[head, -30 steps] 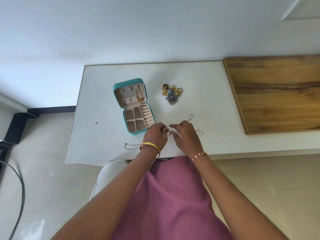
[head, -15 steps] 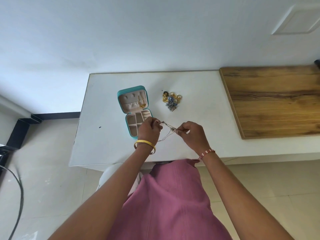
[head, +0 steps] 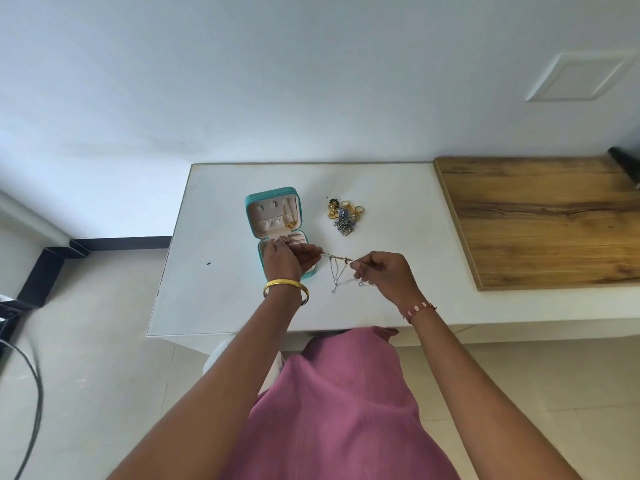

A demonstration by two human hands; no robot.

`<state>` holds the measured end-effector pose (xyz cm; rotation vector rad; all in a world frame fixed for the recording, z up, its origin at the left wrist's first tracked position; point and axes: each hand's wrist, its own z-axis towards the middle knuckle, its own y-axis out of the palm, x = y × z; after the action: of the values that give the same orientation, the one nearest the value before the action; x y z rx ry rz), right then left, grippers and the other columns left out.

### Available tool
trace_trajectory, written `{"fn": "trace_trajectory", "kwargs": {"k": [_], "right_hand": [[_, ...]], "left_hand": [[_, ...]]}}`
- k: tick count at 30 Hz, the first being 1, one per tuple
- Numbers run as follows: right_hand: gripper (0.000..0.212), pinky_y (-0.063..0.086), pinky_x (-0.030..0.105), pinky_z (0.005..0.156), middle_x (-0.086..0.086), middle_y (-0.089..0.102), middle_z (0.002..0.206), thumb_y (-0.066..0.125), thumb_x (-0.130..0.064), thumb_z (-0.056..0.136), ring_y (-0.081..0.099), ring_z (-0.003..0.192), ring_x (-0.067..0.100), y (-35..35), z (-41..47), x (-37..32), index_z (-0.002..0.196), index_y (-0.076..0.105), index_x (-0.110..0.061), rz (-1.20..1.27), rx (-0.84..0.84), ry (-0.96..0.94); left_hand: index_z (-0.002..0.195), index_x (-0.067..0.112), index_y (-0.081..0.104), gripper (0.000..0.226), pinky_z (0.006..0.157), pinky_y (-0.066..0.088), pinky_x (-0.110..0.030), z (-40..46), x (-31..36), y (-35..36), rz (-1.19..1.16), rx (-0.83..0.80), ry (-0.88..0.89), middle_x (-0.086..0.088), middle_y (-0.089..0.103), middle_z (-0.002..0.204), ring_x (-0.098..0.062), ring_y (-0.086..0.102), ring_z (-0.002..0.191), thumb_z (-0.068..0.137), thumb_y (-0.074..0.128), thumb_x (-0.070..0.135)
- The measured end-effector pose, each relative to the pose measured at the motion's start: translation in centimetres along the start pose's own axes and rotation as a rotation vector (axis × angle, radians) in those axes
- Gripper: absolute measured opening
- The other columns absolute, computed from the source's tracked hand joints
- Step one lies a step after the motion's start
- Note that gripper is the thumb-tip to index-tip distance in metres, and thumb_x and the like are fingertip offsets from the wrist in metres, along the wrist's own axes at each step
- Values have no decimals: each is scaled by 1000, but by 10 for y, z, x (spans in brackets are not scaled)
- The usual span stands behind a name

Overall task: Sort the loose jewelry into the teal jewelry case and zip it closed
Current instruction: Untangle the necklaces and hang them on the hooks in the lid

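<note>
I have a thin chain necklace [head: 337, 260] stretched between my 2 hands, above the white table [head: 214, 299]. My left hand [head: 284, 259] pinches one end of it between thumb and fingertips, and that hand sits right over the lower tray of the teal jewelry case [head: 273, 195], covering most of the compartments. My right hand [head: 384, 273] pinches the other end, out to the right of my left hand and level with it. I keep the chain taut on purpose: stretched out, it cannot knot on itself, and I can feed it into the case end first. A few slack loops and a small pendant hang down from the taut part, nearer my right hand; whether they touch the table I cannot tell.

The case lies open just beyond my left hand, its lid folded back away from me, and a small gold piece already hangs in the lid pocket. The pile of loose jewelry [head: 344, 216], gold rings mixed with blue and silver pieces, lies beyond my right hand and well apart from it, just to the right of the case.

I judge the task is early: 1 piece is stored, 1 is in my hands, and the pile is untouched. The zip is still fully open. The risk I see is the dangling loops catching on the case edge.
</note>
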<state>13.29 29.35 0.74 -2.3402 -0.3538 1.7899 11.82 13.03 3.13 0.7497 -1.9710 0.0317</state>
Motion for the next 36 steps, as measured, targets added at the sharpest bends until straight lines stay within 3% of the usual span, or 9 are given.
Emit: {"fn": "trace_trajectory", "kwargs": {"k": [3,7,10,17,22,26,31,33,36], "right_hand": [[10,46,14,56,8,60,61,62,-6,85,55,53,8,-6,-4,-6,85,70,0,122,-19,22],[18,48,21,60,11,58,65,58,-4,87,51,47,3,-9,-4,-13,75,69,-11,223,4,22],[23,46,26,59,10,58,72,56,-1,88,42,42,1,-9,0,-15,70,66,-13,287,96,39],[14,50,20,44,-1,49,55,55,-5,88,44,47,7,-13,10,-9,86,68,-3,73,396,2],[13,40,15,33,7,50,60,55,-7,87,44,37,7,-24,18,-6,87,67,-3,47,480,11],[15,41,24,46,7,53,62,55,-5,87,40,50,13,-31,24,-1,88,67,4,18,480,23],[15,34,21,54,-5,49,57,57,-7,87,39,51,8,-40,28,10,87,67,4,0,478,60],[16,31,21,51,-4,47,54,58,-8,87,37,47,8,-43,28,15,85,67,4,-18,478,71],[17,29,21,50,-3,43,51,60,-11,86,36,46,8,-48,29,23,83,67,5,-81,490,75]], "left_hand": [[80,8,41,28,43,53,-27,3,5,-6,81,78,52,-9,46,55,-21,49,40,99,23,17],[72,17,43,30,31,36,-12,8,6,-15,312,95,159,-3,42,61,-9,44,37,99,30,21],[80,14,51,22,38,39,-15,10,8,-22,464,53,224,-3,50,69,-13,44,52,97,37,20],[91,6,68,24,67,39,-23,17,11,-42,1043,-170,492,-10,67,89,-24,57,77,91,52,23],[67,11,68,42,52,35,-23,25,16,-60,1233,-220,441,-7,60,68,-19,51,61,90,49,40],[63,10,61,37,52,38,-24,29,20,-68,895,-84,265,-1,52,52,-14,45,51,87,56,37],[54,13,41,39,65,53,-32,31,24,-81,-88,-47,-158,3,34,35,-13,39,38,89,55,23],[53,14,40,40,57,54,-26,31,24,-87,-225,-51,-207,3,33,34,-12,38,34,89,52,24],[59,15,42,34,39,30,-11,31,24,-91,-260,-57,-231,5,33,36,-9,29,31,91,48,27]]}}
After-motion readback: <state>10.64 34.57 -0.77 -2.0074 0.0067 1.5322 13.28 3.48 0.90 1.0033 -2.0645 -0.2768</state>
